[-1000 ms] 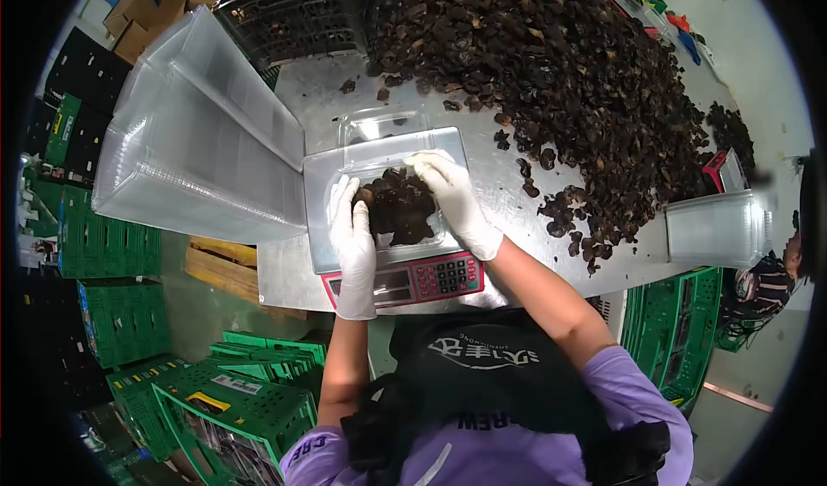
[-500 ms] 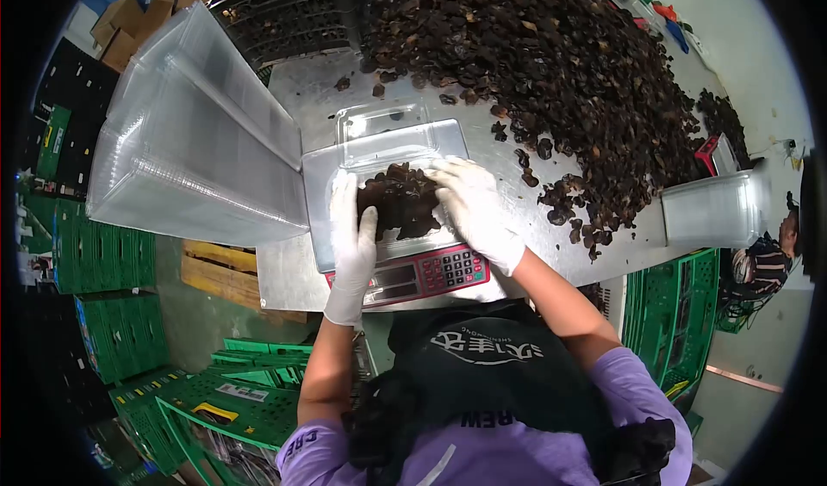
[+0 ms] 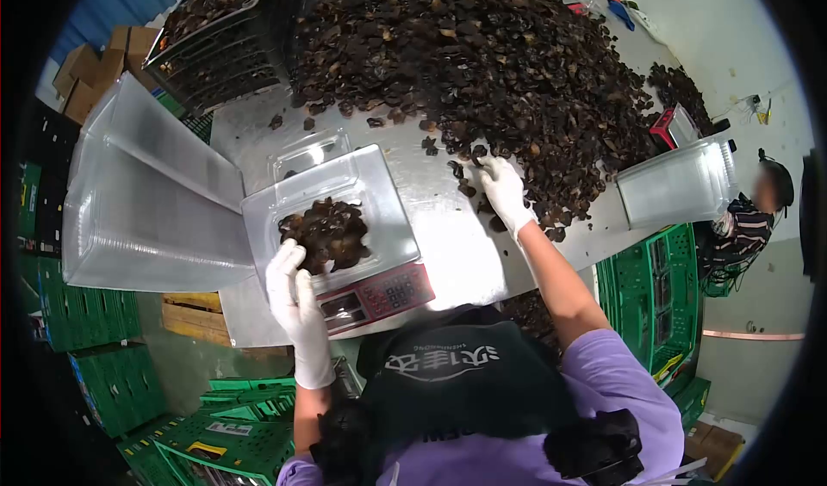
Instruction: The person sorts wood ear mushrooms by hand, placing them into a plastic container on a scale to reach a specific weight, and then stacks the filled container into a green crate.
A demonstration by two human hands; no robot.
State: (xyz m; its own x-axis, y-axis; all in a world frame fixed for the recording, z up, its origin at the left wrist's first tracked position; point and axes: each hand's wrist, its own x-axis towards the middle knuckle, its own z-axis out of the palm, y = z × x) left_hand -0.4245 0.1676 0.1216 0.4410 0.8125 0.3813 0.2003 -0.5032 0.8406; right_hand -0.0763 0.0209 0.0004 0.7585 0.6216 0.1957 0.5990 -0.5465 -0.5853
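A clear plastic tray (image 3: 379, 195) sits on a scale (image 3: 379, 295) with a red keypad, and a mound of dark dried mushrooms (image 3: 327, 232) lies in it. My left hand (image 3: 291, 281), in a white glove, rests at the tray's near left corner and touches the mushrooms there. My right hand (image 3: 502, 189), also gloved, reaches out onto the metal table (image 3: 448, 245) at the near edge of the big mushroom pile (image 3: 482, 55), fingers curled over a few loose pieces.
Stacks of clear trays (image 3: 146, 202) lie to the left, another stack (image 3: 676, 183) to the right. A dark crate of mushrooms (image 3: 215, 47) stands at the back left. Green crates (image 3: 650, 301) line the floor. Another person (image 3: 749, 219) is at the far right.
My right hand left the tray and moved right to the loose mushrooms at the pile's edge. My left hand slid down to the tray's near left corner. The view shifted.
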